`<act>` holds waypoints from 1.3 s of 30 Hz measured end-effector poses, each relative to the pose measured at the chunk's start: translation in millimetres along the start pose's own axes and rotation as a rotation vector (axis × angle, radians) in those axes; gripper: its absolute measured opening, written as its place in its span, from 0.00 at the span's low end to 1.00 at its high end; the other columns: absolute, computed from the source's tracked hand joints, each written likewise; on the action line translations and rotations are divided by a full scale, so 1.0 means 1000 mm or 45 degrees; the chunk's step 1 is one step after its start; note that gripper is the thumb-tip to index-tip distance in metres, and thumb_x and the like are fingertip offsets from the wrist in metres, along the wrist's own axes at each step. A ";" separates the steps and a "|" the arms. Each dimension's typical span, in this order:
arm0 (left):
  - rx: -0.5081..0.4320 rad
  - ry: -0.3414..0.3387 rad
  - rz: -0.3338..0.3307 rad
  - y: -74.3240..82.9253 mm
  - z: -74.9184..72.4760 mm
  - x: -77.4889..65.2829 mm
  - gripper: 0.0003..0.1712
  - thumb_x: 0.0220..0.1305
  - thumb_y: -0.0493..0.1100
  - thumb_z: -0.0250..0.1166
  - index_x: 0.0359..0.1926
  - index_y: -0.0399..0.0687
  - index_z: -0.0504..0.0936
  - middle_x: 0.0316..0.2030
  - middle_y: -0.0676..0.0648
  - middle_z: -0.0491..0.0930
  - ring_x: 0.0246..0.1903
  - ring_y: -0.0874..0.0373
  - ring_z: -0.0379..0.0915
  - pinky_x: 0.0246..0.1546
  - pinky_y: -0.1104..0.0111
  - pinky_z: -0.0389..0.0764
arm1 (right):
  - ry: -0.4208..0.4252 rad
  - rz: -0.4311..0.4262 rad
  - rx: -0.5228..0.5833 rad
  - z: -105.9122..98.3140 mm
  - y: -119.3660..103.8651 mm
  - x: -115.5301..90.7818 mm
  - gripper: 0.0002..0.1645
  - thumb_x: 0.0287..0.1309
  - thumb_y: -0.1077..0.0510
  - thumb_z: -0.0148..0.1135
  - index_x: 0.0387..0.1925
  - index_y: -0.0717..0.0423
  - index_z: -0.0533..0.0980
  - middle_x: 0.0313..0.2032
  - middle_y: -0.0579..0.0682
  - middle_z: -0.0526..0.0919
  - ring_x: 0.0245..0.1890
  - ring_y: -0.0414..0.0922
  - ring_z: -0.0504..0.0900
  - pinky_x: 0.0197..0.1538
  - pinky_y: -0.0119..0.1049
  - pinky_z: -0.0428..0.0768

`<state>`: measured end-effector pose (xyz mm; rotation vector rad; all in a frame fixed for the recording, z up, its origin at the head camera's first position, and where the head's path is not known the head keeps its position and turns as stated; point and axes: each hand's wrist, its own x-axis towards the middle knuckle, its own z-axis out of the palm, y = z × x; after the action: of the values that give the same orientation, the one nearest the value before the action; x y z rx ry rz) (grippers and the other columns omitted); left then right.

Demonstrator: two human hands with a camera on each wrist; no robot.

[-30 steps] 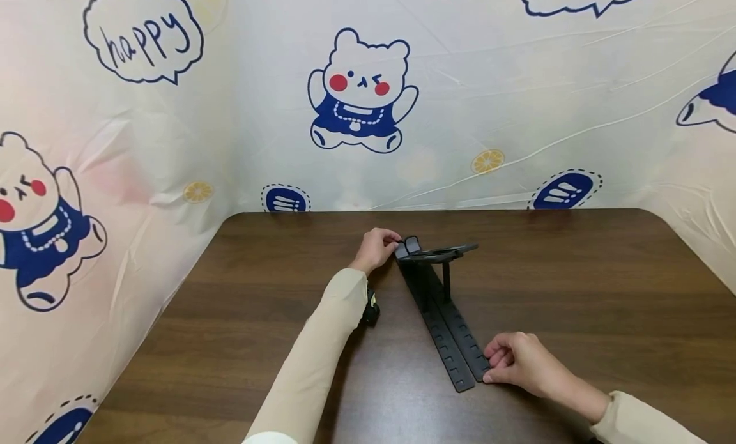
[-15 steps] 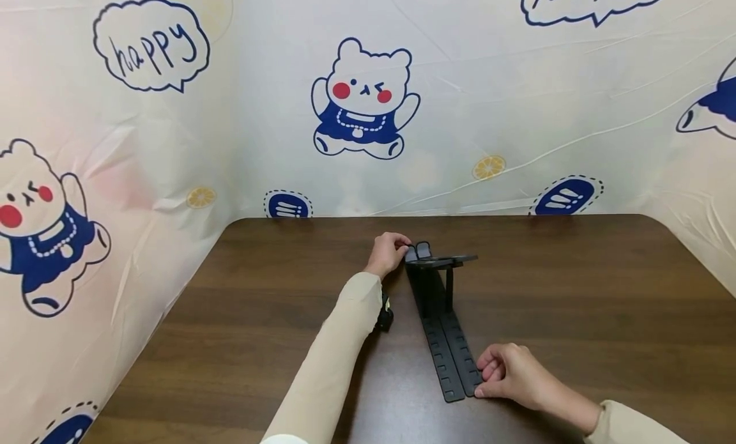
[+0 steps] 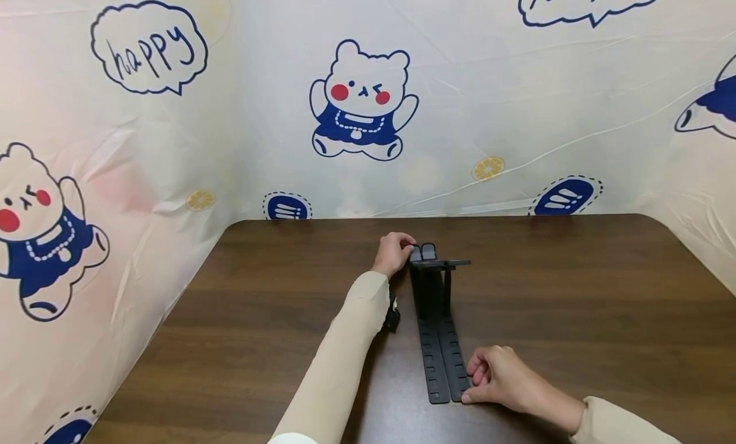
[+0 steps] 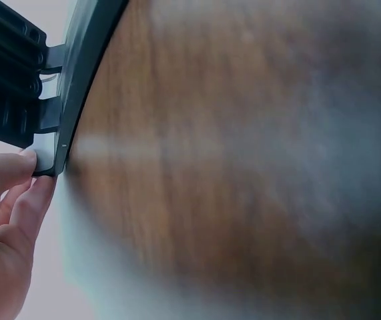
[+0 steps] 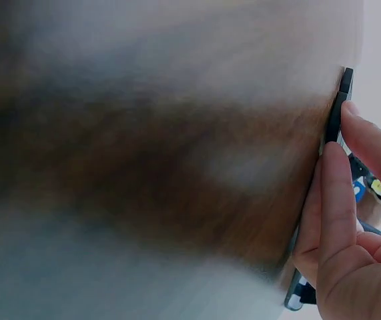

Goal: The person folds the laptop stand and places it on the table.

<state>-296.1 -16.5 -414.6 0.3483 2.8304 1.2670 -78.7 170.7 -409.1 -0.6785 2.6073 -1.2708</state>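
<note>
A black folding laptop stand lies on the table, its two notched rails side by side and pointing almost straight away from me. A prop rises from the rails to a raised top piece, seen nearly edge-on. At the far end, my left hand pinches the left corner beside the grey-topped end tabs. The left wrist view shows thumb and fingers on that corner. My right hand pinches the near right corner, thumb and fingertips on the rail's edge in the right wrist view.
The brown wooden table extends on both sides of the stand. A pale printed curtain hangs behind and at the sides. A dark wrist device is on the left sleeve. Both wrist views are largely blurred tabletop.
The stand has turned from a slant to nearly straight: its near end slid left and its far end a little right. Both hands moved with it, keeping their grip.
</note>
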 end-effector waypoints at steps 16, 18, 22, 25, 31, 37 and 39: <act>-0.080 -0.052 0.022 0.002 0.000 0.000 0.09 0.60 0.35 0.57 0.41 0.41 0.80 0.40 0.45 0.78 0.39 0.54 0.72 0.41 0.65 0.75 | -0.027 -0.041 -0.047 0.000 -0.007 0.006 0.19 0.33 0.53 0.74 0.20 0.59 0.72 0.16 0.39 0.72 0.17 0.29 0.68 0.20 0.26 0.72; -0.083 -0.086 0.037 0.002 -0.005 -0.002 0.12 0.61 0.36 0.56 0.46 0.40 0.78 0.43 0.45 0.77 0.42 0.54 0.72 0.43 0.65 0.74 | -0.059 -0.031 -0.022 -0.004 -0.007 0.010 0.19 0.36 0.52 0.72 0.20 0.60 0.73 0.16 0.39 0.72 0.17 0.30 0.69 0.20 0.26 0.72; -0.085 -0.096 0.086 0.005 -0.018 -0.010 0.17 0.61 0.37 0.56 0.52 0.40 0.74 0.45 0.44 0.76 0.45 0.53 0.72 0.44 0.65 0.74 | -0.076 0.025 0.052 -0.022 -0.002 0.024 0.16 0.43 0.52 0.68 0.24 0.62 0.75 0.19 0.43 0.76 0.18 0.33 0.73 0.22 0.28 0.76; -0.089 -0.058 0.103 0.005 -0.031 -0.021 0.17 0.60 0.37 0.58 0.51 0.39 0.73 0.43 0.43 0.77 0.43 0.53 0.73 0.44 0.66 0.74 | 0.022 0.067 0.112 -0.037 0.002 0.039 0.14 0.47 0.56 0.65 0.27 0.65 0.75 0.21 0.47 0.78 0.19 0.38 0.76 0.23 0.31 0.77; -0.091 -0.104 0.148 0.012 -0.049 -0.056 0.16 0.59 0.39 0.59 0.48 0.38 0.75 0.40 0.45 0.79 0.39 0.55 0.75 0.40 0.68 0.76 | 0.304 0.035 0.144 -0.048 0.011 0.064 0.11 0.48 0.64 0.64 0.32 0.68 0.75 0.26 0.53 0.79 0.24 0.41 0.77 0.27 0.30 0.77; -0.168 -0.209 0.260 0.024 -0.055 -0.091 0.12 0.55 0.37 0.62 0.40 0.35 0.79 0.34 0.46 0.80 0.32 0.58 0.76 0.34 0.73 0.76 | 0.409 -0.090 0.162 -0.040 0.013 0.079 0.09 0.46 0.69 0.63 0.32 0.68 0.75 0.30 0.56 0.80 0.29 0.41 0.78 0.34 0.28 0.78; -0.200 -0.213 0.284 0.028 -0.053 -0.098 0.11 0.54 0.37 0.63 0.39 0.35 0.80 0.32 0.46 0.80 0.31 0.60 0.76 0.33 0.74 0.76 | 0.438 -0.105 0.160 -0.037 0.013 0.080 0.09 0.45 0.70 0.63 0.32 0.68 0.75 0.30 0.56 0.80 0.29 0.42 0.78 0.35 0.29 0.78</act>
<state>-201.2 -58.4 -365.7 0.7426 2.5902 1.4124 -166.4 166.2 -392.1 -0.5969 2.7517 -1.6953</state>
